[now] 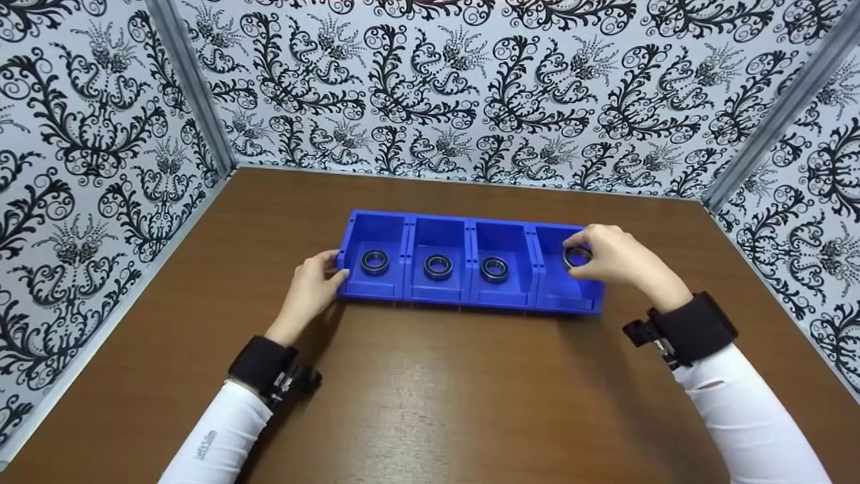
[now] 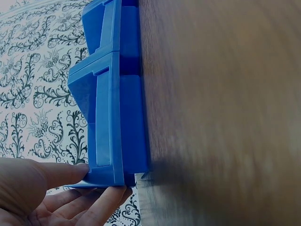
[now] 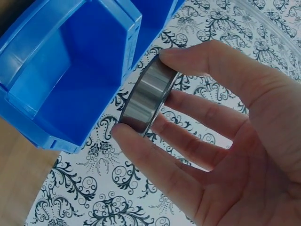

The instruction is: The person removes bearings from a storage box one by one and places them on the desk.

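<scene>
A blue bin row point(image 1: 437, 296) with side-by-side compartments stands on the table. Ball bearings lie in three of them: one bearing point(image 1: 375, 263) in the leftmost, another bearing point(image 1: 438, 267) beside it, and a third bearing point(image 1: 494, 269) further right. My right hand point(image 1: 608, 254) pinches one more bearing point(image 3: 148, 96) between thumb and fingertips, above the rightmost compartment; its smooth metal outer ring shows in the right wrist view. At the bin row's left end, my left hand point(image 1: 312, 286) grips the side wall, thumb inside the rim and fingers outside, as the left wrist view point(image 2: 84, 197) shows.
The brown wooden table point(image 1: 430, 390) runs up to patterned walls point(image 1: 430, 87) at the back and both sides. Grey metal posts point(image 1: 195, 87) mark the corners. Black straps with small cameras point(image 1: 692, 329) sit on both wrists.
</scene>
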A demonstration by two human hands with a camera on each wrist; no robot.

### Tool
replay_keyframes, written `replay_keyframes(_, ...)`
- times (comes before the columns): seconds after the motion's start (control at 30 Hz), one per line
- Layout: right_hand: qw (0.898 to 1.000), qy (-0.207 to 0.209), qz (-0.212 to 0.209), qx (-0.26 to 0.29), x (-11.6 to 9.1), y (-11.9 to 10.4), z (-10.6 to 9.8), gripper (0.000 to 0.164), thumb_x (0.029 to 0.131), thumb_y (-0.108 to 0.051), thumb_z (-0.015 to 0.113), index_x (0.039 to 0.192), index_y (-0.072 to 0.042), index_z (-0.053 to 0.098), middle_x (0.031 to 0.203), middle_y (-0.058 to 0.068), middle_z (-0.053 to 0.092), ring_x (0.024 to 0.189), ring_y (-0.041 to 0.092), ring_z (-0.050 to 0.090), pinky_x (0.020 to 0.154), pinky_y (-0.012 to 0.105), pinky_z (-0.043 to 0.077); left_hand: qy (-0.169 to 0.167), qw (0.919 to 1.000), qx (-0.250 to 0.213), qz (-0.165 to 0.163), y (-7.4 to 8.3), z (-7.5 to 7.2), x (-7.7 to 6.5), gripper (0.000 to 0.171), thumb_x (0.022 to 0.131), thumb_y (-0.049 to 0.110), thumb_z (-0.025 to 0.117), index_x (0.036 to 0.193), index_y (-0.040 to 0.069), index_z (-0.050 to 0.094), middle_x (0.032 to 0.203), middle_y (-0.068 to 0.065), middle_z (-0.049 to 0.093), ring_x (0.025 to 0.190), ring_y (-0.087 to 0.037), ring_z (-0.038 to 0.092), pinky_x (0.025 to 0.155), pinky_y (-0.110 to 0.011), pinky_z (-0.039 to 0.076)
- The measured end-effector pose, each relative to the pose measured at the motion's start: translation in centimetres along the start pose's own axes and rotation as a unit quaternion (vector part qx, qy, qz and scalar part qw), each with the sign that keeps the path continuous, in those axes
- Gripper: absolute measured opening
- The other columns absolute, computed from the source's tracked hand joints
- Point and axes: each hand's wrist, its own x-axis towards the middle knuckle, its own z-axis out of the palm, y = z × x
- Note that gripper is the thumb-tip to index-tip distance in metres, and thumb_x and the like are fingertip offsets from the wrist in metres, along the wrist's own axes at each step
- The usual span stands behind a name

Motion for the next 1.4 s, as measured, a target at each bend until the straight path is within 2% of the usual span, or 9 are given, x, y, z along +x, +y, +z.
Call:
replay_keyframes(0.2, 1.000, 0.005, 0.002, 0.001, -0.7, -0.5, -0.2, 0.043, 0.080, -0.016, 0.075, 0.118, 0.002, 0.074, 0.092, 0.014, 0.066, 0.080, 0.022, 0.053, 0.066, 0.030, 0.039, 0.002, 1.0000, -0.003, 0.001, 0.1, 0.0, 0.0, 0.045, 0.097, 0.005, 0.064, 0.138, -0.013, 0.055, 0.130, -0.033, 0.066, 0.122, -0.043, 0.067, 0.107, -0.052, 0.054)
replay_keyframes(0.5, 1.000, 0.013, -0.006, 0.002, -1.9, -0.7, -0.5, 0.043, 0.078, -0.017, 0.077, 0.117, 0.003, 0.074, 0.098, 0.015, 0.073, 0.083, 0.023, 0.057, 0.068, 0.030, 0.042, -0.001, 1.0000, -0.007, -0.002, 0.0, 0.0, 0.1, 0.046, 0.098, 0.005, 0.064, 0.139, -0.013, 0.054, 0.132, -0.033, 0.065, 0.124, -0.042, 0.066, 0.108, -0.052, 0.053)
replay_keyframes(0.8, 1.000, 0.010, -0.016, -0.006, -3.2, -0.8, -0.5, 0.041, 0.079, -0.018, 0.077, 0.116, 0.002, 0.075, 0.100, 0.015, 0.074, 0.086, 0.024, 0.059, 0.069, 0.031, 0.044, -0.001, 1.0000, -0.008, 0.002, 0.0, 0.0, 0.0, 0.046, 0.098, 0.005, 0.064, 0.138, -0.013, 0.055, 0.132, -0.032, 0.065, 0.125, -0.042, 0.066, 0.109, -0.052, 0.052)
replay_keyframes(1.03, 1.000, 0.019, -0.017, -0.011, -4.2, -0.7, -0.3, 0.041, 0.081, -0.020, 0.080, 0.115, 0.001, 0.075, 0.105, 0.018, 0.074, 0.092, 0.027, 0.065, 0.072, 0.036, 0.050, -0.003, 1.0000, -0.004, -0.003, -0.1, 0.0, 0.0, 0.047, 0.098, 0.007, 0.063, 0.140, -0.012, 0.054, 0.132, -0.032, 0.065, 0.125, -0.041, 0.066, 0.109, -0.052, 0.052)
replay_keyframes(1.4, 1.000, 0.022, -0.020, -0.006, -5.3, -0.6, 0.2, 0.040, 0.080, -0.020, 0.081, 0.114, 0.000, 0.076, 0.103, 0.015, 0.074, 0.089, 0.023, 0.064, 0.071, 0.033, 0.048, -0.006, 0.9999, -0.005, -0.007, 0.1, 0.1, -0.1, 0.045, 0.099, 0.007, 0.062, 0.140, -0.011, 0.054, 0.133, -0.032, 0.065, 0.125, -0.042, 0.066, 0.108, -0.052, 0.053)
